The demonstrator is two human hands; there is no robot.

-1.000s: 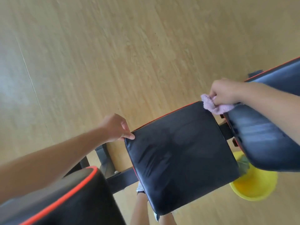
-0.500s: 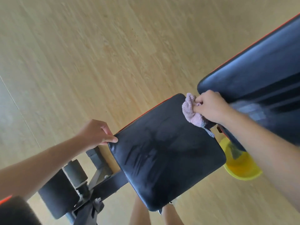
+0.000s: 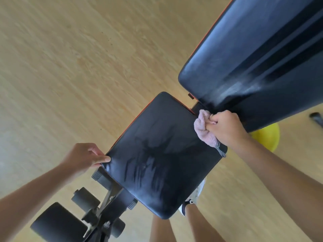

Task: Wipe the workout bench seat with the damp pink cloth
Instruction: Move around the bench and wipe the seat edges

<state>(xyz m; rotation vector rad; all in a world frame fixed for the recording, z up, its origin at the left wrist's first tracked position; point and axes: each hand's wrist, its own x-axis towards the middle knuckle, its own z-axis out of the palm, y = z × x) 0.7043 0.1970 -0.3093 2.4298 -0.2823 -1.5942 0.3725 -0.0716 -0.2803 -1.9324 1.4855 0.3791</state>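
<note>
The black padded bench seat (image 3: 162, 154) with a red edge fills the middle of the head view; wet streaks show on its surface. My right hand (image 3: 225, 127) is shut on the bunched pink cloth (image 3: 203, 128), which presses on the seat's right edge beside the gap to the backrest. My left hand (image 3: 83, 158) grips the seat's left corner, thumb on top of the pad.
The black backrest pad (image 3: 258, 58) rises at the upper right. A yellow basin (image 3: 267, 136) sits on the wooden floor behind my right arm. Black foam leg rollers (image 3: 59, 222) and the frame lie at the lower left. My legs and a shoe (image 3: 192, 199) stand below the seat.
My right hand has carried the cloth from the seat's far corner along its right edge toward me. The view has tilted, showing more backrest and the rollers. My left hand keeps its grip.
</note>
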